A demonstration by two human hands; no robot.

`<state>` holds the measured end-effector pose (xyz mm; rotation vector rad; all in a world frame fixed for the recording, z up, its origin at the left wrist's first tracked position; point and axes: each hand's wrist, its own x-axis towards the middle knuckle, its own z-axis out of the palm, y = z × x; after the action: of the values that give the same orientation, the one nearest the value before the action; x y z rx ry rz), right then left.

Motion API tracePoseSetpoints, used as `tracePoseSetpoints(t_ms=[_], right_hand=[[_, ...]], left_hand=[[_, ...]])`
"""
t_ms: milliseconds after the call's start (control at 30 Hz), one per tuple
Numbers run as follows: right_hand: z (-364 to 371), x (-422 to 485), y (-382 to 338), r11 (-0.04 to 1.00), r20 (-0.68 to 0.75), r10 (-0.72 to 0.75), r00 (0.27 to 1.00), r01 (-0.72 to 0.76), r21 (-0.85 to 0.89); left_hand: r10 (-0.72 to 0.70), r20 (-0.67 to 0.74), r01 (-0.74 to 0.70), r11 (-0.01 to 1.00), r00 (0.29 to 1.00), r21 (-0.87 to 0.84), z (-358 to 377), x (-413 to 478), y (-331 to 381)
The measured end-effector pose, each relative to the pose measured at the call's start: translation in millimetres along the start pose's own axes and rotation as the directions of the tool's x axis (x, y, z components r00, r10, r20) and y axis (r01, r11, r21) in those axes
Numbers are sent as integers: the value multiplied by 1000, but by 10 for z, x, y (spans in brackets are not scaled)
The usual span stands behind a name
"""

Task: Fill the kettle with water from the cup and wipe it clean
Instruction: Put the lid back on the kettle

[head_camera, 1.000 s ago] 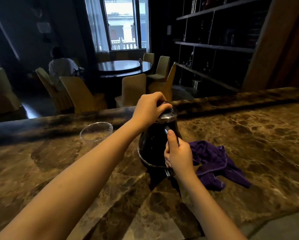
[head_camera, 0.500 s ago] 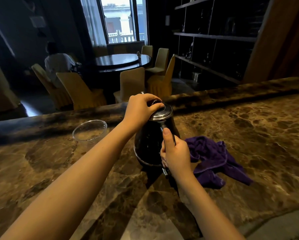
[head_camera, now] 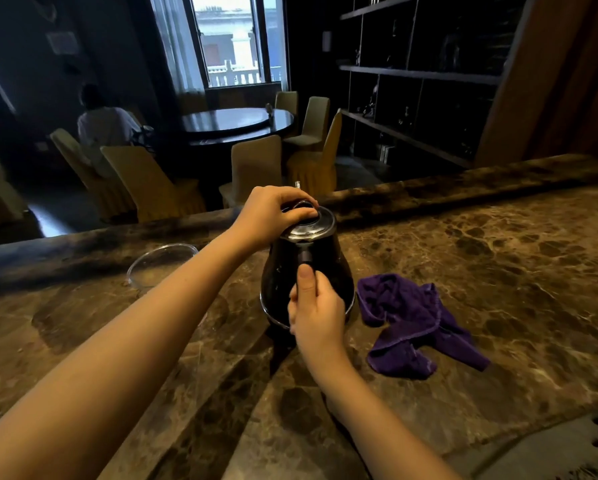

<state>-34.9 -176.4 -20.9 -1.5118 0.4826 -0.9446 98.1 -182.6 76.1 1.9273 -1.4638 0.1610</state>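
Note:
A dark, shiny kettle (head_camera: 328, 268) with a silver lid (head_camera: 320, 223) stands upright on the brown marble counter (head_camera: 498, 258). My left hand (head_camera: 273, 213) rests on the lid, fingers curled around its knob. My right hand (head_camera: 316, 313) grips the kettle's handle at the near side, thumb pointing up along it. A clear plastic cup (head_camera: 159, 265) sits to the kettle's left, partly hidden behind my left forearm. A crumpled purple cloth (head_camera: 408, 320) lies on the counter just right of the kettle.
The counter has a raised ledge (head_camera: 463, 185) along its far edge. Beyond it are a round dark table (head_camera: 235, 121), covered chairs (head_camera: 152, 181), a person in white (head_camera: 103, 126) and dark shelves (head_camera: 418, 74). A grey surface (head_camera: 567, 445) shows at the near right corner.
My view has tilted up a little, so everything sits lower in the frame. My left fingers have shifted slightly on the lid. The kettle, cup and cloth stay in place.

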Motion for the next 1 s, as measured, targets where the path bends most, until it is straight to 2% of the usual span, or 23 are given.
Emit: tracePoseSetpoints(t_ms=[67,133,233,300,400,467,500,600,667,733,833,1000], right_hand=[[39,-31,4,1000,0,-29,1000,29,9],[56,-67,-3,999,-20,-44,999,44,-13],[41,-148,17,998,-104,-21,994,16,-57],[-37,-207,31,989,-122,-58,991,40,-140],[-341,-220,63,918,-63,-144,988,110,-380],[-675,-182,95,846,-64,-143,988,89,-526],[-860,-157,117,788,-87,-127,988,48,-614],[-1335,-119,189,525,-126,-38,991,-87,-846],[-1527,-119,243,378,-45,39,998,-56,-924],[-1623,-95,288,279,54,90,994,27,-960],[-1674,-11,257,222,125,65,990,108,-969],[-1748,219,-138,312,97,-145,985,139,-940]], left_hand=[[-6,37,5,1000,999,25,-15,22,18],[-16,-14,17,997,1000,71,-23,-20,67],[-87,-279,79,996,956,-41,9,-338,194],[-169,-379,127,983,910,-133,89,-644,280],[-342,-314,286,934,886,-213,245,-985,354],[-439,-229,373,884,869,-281,332,-1089,370],[-463,-185,401,868,867,-294,362,-1107,375],[-481,-83,425,832,873,-358,422,-1125,417],[-501,-44,422,770,864,-478,467,-1124,457],[-503,-33,409,737,863,-537,533,-1112,487],[-523,-77,390,718,849,-577,611,-1108,455],[-554,-206,411,776,806,-479,467,-1164,200]])
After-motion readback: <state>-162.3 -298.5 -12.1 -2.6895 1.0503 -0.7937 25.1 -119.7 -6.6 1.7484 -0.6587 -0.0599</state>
